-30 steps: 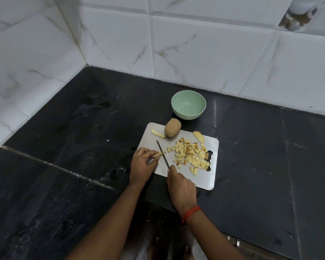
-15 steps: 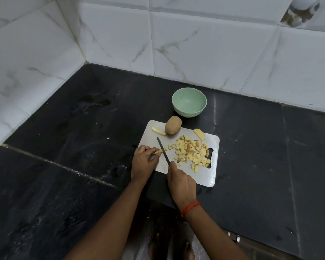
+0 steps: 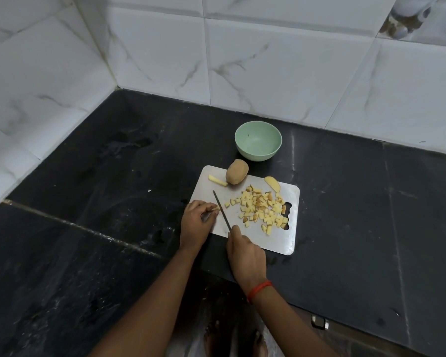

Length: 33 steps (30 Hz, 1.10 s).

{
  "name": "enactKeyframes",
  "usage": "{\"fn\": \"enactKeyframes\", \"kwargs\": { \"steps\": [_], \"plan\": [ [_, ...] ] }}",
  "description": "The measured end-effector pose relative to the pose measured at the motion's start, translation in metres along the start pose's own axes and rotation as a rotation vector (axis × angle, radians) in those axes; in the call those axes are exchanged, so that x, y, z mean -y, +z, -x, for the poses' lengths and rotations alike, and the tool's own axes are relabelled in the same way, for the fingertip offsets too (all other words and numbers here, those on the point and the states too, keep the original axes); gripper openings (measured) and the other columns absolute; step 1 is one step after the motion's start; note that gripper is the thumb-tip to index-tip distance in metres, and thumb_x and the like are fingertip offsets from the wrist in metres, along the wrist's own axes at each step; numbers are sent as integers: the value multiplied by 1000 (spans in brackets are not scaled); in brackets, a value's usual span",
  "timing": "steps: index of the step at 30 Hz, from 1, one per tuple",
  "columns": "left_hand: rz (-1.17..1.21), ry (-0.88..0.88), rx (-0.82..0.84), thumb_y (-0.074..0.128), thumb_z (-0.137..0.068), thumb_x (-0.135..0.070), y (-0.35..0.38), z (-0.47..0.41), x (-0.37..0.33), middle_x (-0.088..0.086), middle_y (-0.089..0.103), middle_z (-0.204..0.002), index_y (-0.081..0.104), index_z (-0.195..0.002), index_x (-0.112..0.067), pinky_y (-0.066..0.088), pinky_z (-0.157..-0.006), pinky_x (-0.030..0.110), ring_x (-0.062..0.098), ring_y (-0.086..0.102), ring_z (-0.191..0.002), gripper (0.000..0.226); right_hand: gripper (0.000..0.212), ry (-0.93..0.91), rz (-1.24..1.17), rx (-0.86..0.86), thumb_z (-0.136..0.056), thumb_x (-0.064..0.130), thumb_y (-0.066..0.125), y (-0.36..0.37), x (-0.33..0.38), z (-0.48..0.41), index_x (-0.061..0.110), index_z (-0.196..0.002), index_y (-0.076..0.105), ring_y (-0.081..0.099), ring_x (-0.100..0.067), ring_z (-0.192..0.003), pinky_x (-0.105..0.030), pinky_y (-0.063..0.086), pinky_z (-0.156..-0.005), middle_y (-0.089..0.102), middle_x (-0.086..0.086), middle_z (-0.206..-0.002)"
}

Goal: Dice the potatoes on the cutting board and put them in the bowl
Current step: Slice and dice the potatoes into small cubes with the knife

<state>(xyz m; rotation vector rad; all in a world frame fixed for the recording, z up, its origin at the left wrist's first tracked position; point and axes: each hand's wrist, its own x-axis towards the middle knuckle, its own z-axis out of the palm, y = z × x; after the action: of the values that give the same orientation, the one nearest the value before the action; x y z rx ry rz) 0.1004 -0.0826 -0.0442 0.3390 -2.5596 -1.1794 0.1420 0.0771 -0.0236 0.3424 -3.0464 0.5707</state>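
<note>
The knife [image 3: 221, 211] shows only its blade; the handle is buried in the right hand [image 3: 246, 256]. The left hand [image 3: 195, 222] covers most of the potato strip [image 3: 215, 208] it pinches, and both hands mask the cutting board [image 3: 281, 243] at its near edge. The forearms [image 3: 155, 300] run off the bottom edge, where bare feet [image 3: 216, 336] are dim and cropped. A tile motif [image 3: 407, 19], top right, is blurred and cut off. A metal fitting [image 3: 319, 322] is too small to identify.

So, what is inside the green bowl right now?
No potato is in the bowl: only its pale green bottom shows, with one tiny dark speck. The near inner wall is hidden by the rim. The diced pieces lie on the cutting board.
</note>
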Motion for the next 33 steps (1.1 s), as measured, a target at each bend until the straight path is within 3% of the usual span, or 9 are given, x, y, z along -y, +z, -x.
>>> {"fn": "enactKeyframes", "kwargs": {
  "steps": [4,8,10,15,21,26,29,33],
  "plan": [
    [-15,4,14,77,-90,-25,0,-2,-1,-12,60,-94,79,-105,-17,46,-82,22,8,54,-96,17,39,9,77,13,-73,14,82,-3,5,-10,19,-87,46,44,-25,-28,-21,8,-39,45,0,-46],
    [-10,-17,8,76,-90,-25,3,0,1,-11,61,-94,78,-105,-15,49,-84,25,9,53,-98,18,42,-13,133,18,-69,15,85,-4,2,4,18,-91,49,44,-24,-28,-20,11,-37,48,-1,-48],
    [-6,-13,-6,75,-91,-25,3,0,1,-10,61,-96,78,-105,-14,50,-85,26,8,54,-99,17,37,-7,139,12,-72,18,82,-4,-2,16,19,-92,51,45,-24,-29,-19,9,-37,50,0,-50],
    [69,-29,-19,78,-88,-24,0,1,2,-11,65,-95,77,-102,-15,52,-85,23,4,59,-97,17,19,72,-20,-14,-98,26,51,1,-10,18,23,-91,34,53,-25,-40,-28,29,-37,56,0,-59],
    [67,-13,-26,78,-89,-25,-1,1,2,-12,66,-93,79,-100,-16,51,-82,18,0,59,-95,15,33,13,-12,-4,-89,16,68,1,1,0,20,-89,35,48,-29,-34,-24,18,-37,48,-2,-52],
    [55,-24,-37,78,-88,-21,-1,1,1,-11,66,-91,80,-97,-14,48,-81,14,-1,58,-93,11,20,-37,-15,44,-100,23,49,3,0,-2,22,-94,30,58,-36,-48,-30,26,-42,56,-6,-62],
    [51,-40,-50,78,-88,-18,0,1,1,-11,66,-90,80,-95,-14,44,-80,9,-3,57,-92,9,24,-37,-24,37,-96,20,55,4,1,-5,22,-95,31,55,-35,-43,-29,27,-39,55,-6,-57],
    [40,-38,-61,77,-88,-15,2,1,1,-11,66,-89,79,-93,-13,50,-81,21,3,58,-91,6,11,-73,44,100,-98,23,50,-3,-2,2,20,-105,42,60,-35,-52,-30,23,-43,61,-6,-64]
  ]
}}
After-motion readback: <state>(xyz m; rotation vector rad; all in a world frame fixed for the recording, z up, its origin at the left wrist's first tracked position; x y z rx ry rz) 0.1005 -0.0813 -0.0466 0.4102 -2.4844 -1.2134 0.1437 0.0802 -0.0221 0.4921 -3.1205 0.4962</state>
